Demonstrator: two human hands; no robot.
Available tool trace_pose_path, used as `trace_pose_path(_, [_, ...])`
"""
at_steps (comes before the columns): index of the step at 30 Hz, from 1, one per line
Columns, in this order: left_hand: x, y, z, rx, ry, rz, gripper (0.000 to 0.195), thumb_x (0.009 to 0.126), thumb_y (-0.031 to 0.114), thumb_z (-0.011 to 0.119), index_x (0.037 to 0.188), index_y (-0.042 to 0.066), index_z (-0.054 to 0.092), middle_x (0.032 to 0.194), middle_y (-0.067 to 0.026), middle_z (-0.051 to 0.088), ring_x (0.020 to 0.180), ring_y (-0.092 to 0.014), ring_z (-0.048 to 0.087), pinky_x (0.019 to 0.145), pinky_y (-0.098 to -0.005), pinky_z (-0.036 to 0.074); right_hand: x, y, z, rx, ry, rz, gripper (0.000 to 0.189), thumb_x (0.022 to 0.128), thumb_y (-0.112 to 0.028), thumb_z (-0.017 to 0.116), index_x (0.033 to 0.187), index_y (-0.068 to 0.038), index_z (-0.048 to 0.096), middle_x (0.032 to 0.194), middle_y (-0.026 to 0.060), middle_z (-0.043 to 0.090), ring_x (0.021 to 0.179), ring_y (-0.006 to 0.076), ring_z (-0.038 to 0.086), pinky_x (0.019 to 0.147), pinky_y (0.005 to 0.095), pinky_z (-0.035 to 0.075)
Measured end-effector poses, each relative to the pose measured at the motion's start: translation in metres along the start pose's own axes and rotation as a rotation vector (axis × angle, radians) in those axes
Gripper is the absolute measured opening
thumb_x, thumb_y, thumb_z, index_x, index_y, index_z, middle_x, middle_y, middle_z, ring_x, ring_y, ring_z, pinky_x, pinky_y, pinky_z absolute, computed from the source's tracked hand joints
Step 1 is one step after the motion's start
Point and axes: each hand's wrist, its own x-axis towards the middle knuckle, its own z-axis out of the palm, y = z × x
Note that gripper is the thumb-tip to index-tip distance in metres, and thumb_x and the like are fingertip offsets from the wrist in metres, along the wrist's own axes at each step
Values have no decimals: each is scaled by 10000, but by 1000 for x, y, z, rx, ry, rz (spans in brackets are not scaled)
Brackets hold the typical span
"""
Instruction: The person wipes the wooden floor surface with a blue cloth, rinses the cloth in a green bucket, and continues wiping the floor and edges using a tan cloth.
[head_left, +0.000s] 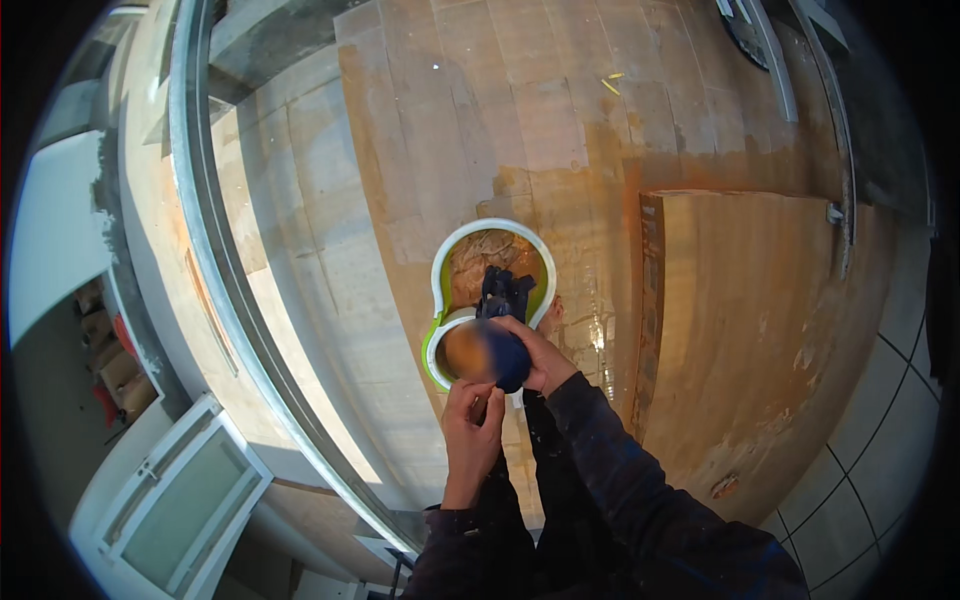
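Observation:
My right hand (541, 355) grips a dark blue article (506, 296), seemingly a glove with its finger-like parts pointing away from me. Its wide near end is partly blurred. At that near edge, my left hand (472, 427) pinches with thumb and fingertips. Below both hands stands a green bucket with a white rim (551, 259), shaped as one large and one smaller round part. Brown, murky water and a soaked, crumpled cloth (484, 259) lie in the larger part. The blue article and my hands hide some of the smaller part.
Wet, muddy brown residue coats the plank-like floor tiles (480, 135). A brown-smeared raised slab (739, 300) stands at right, beside white wall tiles (840, 480). A metal frame (247, 300) runs along the left. Two yellow pieces (611, 86) lie ahead. A framed glass panel (191, 502) is lower left.

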Motion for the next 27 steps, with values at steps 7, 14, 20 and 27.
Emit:
trace_pose_path(7, [57, -50, 36, -1910, -681, -672, 593, 1052, 631, 521, 1228, 83, 666, 1257, -119, 689, 1020, -198, 710, 896, -320, 600, -42, 46, -4, 571, -380, 257, 620, 1005, -437, 632, 1475, -54, 504, 960, 15, 555, 854, 136, 576, 851, 324, 523])
trace_pose_path(14, [151, -73, 91, -2147, -647, -667, 508, 1058, 492, 584, 1256, 29, 655, 1050, -51, 738, 912, -212, 708, 860, -303, 567, -50, 15, 27, 527, -461, 254, 476, 983, -423, 701, 1248, -44, 584, 877, 16, 529, 812, 141, 578, 777, 297, 511])
trace_pose_path(20, [200, -110, 97, -409, -213, -630, 389, 890, 270, 741, 1095, -53, 667, 984, -148, 754, 846, -269, 736, 748, -380, 594, -14, -26, 31, -1404, 316, -100, 351, 850, -273, 783, 1009, 33, 721, 894, 172, 741, 813, 288, 740, 749, 382, 582])
trace_pose_path(27, [216, -70, 103, -25, 323, -615, 656, 836, 149, 744, 1318, -107, 379, 1152, -371, 683, 1121, -515, 671, 992, -523, 548, 39, -50, 13, -2390, 418, -130, 446, 754, -355, 872, 988, -3, 731, 894, 242, 756, 907, 441, 739, 834, 511, 580])
